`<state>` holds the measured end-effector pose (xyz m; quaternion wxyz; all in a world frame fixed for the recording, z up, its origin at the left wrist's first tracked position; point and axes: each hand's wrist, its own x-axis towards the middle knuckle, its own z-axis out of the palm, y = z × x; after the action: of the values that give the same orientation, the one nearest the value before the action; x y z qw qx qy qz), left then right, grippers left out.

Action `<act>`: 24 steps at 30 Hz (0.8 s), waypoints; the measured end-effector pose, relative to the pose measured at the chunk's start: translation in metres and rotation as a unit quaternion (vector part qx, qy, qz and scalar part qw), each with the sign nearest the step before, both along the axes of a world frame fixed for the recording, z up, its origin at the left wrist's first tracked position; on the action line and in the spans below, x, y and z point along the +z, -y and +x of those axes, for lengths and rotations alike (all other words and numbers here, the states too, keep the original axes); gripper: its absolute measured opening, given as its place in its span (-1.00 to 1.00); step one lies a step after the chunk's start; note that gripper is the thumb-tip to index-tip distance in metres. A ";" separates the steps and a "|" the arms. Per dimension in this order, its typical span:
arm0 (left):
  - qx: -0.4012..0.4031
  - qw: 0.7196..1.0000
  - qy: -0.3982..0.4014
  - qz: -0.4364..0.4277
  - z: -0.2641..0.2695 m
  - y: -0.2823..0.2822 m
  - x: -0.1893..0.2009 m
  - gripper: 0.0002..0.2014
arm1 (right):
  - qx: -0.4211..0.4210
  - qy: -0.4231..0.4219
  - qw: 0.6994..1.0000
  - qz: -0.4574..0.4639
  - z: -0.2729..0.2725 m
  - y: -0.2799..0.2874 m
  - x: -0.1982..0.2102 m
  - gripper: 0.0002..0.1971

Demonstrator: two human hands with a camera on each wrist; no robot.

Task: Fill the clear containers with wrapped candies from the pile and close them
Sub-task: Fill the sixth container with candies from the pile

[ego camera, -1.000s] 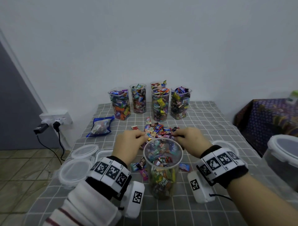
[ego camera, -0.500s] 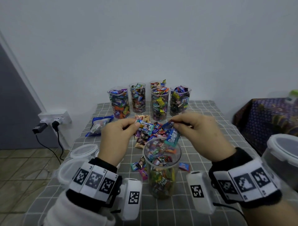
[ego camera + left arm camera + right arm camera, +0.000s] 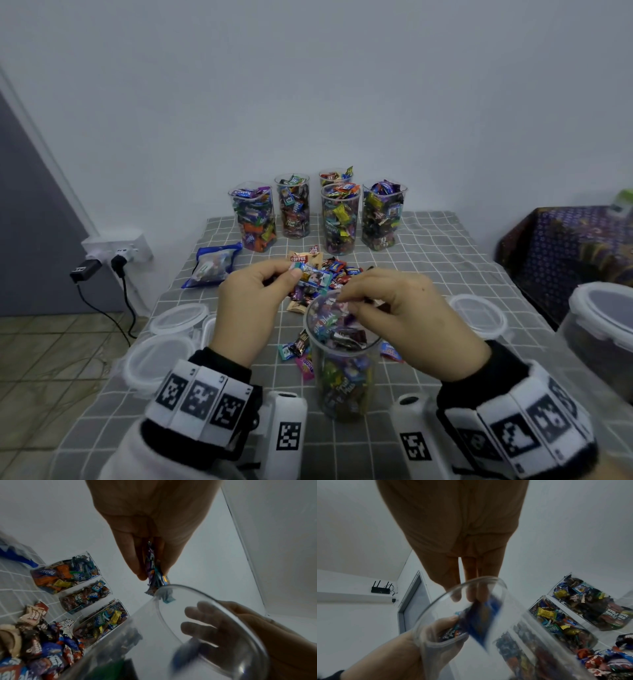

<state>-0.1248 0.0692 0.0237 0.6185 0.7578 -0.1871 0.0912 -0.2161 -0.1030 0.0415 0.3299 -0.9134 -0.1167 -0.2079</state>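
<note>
Both forearms reach forward side by side, each wrist wrapped in a black band carrying white squares with black patterns. The left hand (image 3: 251, 308) is raised with its back toward the head camera, thumb and fingers (image 3: 135, 561) pinched together on a few wrapped candies (image 3: 313, 277). The right hand (image 3: 407, 313) sits at about the same height, palm down, its fingers (image 3: 471, 586) extended close together and pointing down and to the left; nothing shows gripped between them.
</note>
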 end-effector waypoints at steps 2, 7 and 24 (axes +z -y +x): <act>-0.005 1.000 -0.002 -0.004 -0.002 0.000 0.000 -0.85 | -0.014 0.009 1.000 0.022 -0.002 0.000 -0.003 -0.74; -0.019 1.000 0.010 -0.015 -0.007 -0.002 0.006 -0.82 | -0.042 0.011 0.990 0.135 -0.011 0.004 -0.025 -0.41; -0.107 0.972 0.132 0.165 -0.036 0.009 0.013 -0.87 | 0.056 -0.115 0.918 0.375 -0.013 -0.003 -0.065 -0.21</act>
<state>-0.1609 0.0603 0.0370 0.4610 0.8062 -0.3592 0.0917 -0.2294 -0.0999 -0.0235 0.6707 -0.7322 -0.0425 -0.1108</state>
